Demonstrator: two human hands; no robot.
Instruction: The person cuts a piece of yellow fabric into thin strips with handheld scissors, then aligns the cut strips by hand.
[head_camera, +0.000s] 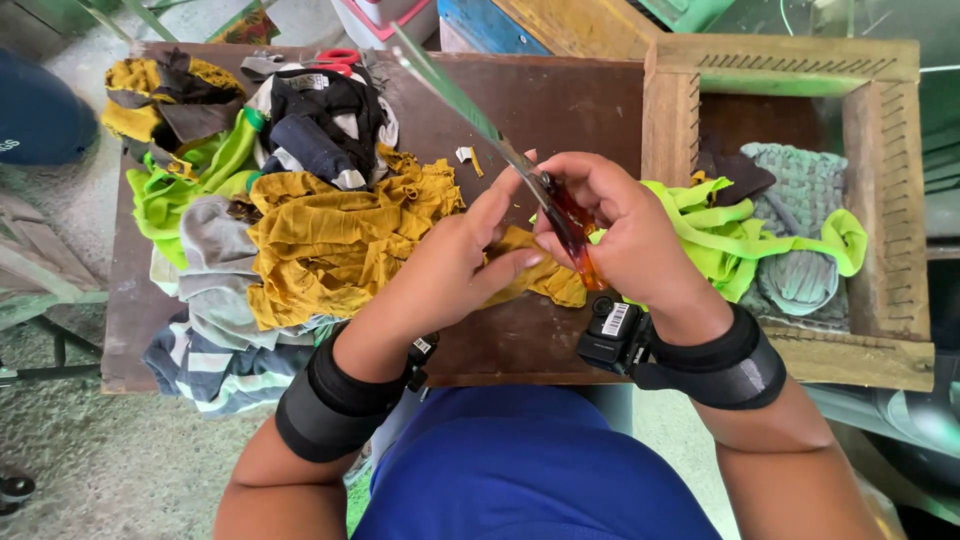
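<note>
Scissors (560, 215): orange-handled, blades pointing up-left over the desk (560, 100), gripped closed in the right hand (625, 235).
Left hand (455, 265): beside the scissors, pinching mustard cloth (545, 275) taut for the blades.
Rag pile (300, 200): left of the scissors, crowding the desk.
Wooden frame (880, 200): right of the scissors, holding neon-green strips (740, 240).
</note>
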